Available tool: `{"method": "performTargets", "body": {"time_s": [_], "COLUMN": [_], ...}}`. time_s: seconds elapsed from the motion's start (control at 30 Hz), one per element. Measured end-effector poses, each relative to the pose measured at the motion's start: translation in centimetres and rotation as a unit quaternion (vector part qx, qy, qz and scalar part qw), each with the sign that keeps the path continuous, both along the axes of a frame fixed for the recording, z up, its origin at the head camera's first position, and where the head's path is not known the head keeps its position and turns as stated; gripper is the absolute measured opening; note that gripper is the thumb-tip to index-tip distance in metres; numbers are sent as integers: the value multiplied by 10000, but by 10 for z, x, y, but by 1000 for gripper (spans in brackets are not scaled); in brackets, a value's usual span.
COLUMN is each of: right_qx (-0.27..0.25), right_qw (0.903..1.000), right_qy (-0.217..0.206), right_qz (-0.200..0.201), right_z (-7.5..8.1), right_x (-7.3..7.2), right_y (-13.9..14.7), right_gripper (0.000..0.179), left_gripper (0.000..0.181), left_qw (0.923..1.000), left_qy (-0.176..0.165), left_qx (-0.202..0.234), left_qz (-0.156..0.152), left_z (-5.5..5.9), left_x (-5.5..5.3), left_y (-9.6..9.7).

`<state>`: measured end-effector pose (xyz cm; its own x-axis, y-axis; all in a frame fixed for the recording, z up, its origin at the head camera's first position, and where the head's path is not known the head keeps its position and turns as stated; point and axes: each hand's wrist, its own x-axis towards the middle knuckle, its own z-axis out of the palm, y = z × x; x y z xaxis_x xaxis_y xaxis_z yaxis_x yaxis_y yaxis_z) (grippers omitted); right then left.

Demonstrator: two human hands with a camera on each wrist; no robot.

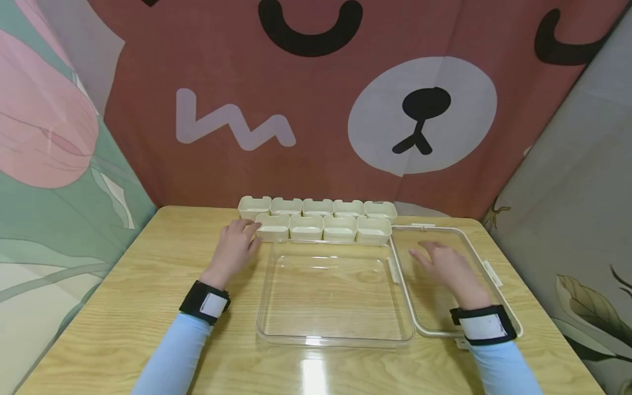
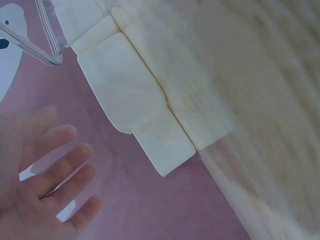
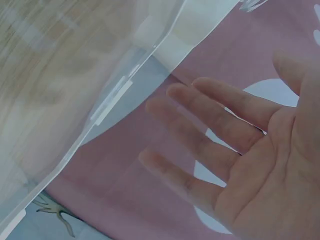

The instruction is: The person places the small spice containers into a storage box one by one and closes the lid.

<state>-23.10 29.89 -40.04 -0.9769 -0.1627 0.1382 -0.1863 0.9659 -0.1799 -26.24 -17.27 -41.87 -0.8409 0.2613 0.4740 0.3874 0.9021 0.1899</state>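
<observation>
My left hand hovers at the left end of two rows of small cream plastic bins, its fingertips close to the front-left bin. Whether they touch it I cannot tell. In the left wrist view the fingers are spread loosely, with nothing held. A clear plastic box lies in front of the bins, its inside bare. Over the clear, white-rimmed lid to the right is my right hand. Its fingers are extended and apart in the right wrist view, holding nothing.
Behind the front bins stands a back row of similar bins, near the far edge of the wooden table. A brown printed cloth hangs behind the table. White clips stick out from the lid's sides.
</observation>
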Motion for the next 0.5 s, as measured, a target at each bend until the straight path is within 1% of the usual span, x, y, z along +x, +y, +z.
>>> {"method": "performTargets", "body": {"time_s": [0.1, 0.2, 0.3, 0.5], "right_qx": [26, 32, 22, -71], "right_qw": [9997, 9987, 9976, 9968], "right_qy": [139, 295, 352, 255], "right_qz": [181, 411, 604, 759], "right_z": [1, 2, 2, 9], "right_x": [3, 6, 9, 17], "right_y": [-6, -13, -19, -36], "right_gripper": [58, 48, 39, 30], "left_gripper": [28, 21, 17, 15], "left_qw": [9990, 9973, 9966, 9961], "left_qy": [426, 674, 762, 804], "left_qx": [143, 251, 285, 360], "left_qz": [-76, -148, -160, -109], "left_z": [1, 3, 5, 5], "left_x": [-1, -1, -2, -1], "left_y": [-1, -2, -3, -6]}}
